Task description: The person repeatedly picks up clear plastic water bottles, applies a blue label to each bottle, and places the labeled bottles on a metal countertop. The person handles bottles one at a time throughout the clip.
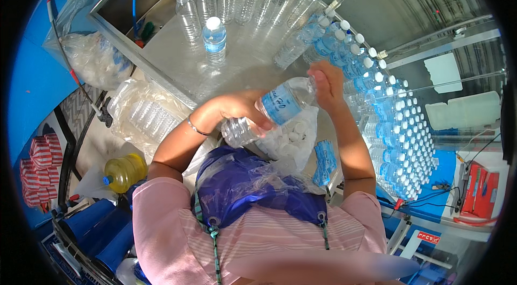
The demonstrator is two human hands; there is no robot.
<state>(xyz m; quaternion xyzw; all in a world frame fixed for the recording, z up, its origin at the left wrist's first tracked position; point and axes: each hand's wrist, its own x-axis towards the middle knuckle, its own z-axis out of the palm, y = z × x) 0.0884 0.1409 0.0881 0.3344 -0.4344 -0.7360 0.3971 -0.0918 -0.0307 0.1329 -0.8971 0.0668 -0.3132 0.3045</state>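
A clear plastic water bottle (282, 105) with a blue label lies tilted in front of my chest, its neck toward the upper right. My left hand (247, 108) wraps around its lower body. At the neck, the fingers of my right hand (329, 85) are closed over the top, so the mouth and any cap are hidden. Below the bottle, a white plastic bag (301, 133) holds many white caps (293, 137). Blue printed labels (324, 159) lie right of that bag. One capped, labelled bottle (215, 42) stands upright on the steel counter (177, 64).
Uncapped clear bottles (188, 16) stand along the counter's back. Dense rows of capped bottles (387, 131) fill the right side. A steel sink (121, 6) is at the upper left. Bagged empty bottles (149, 117) and a yellowish water jug (126, 172) sit left of me.
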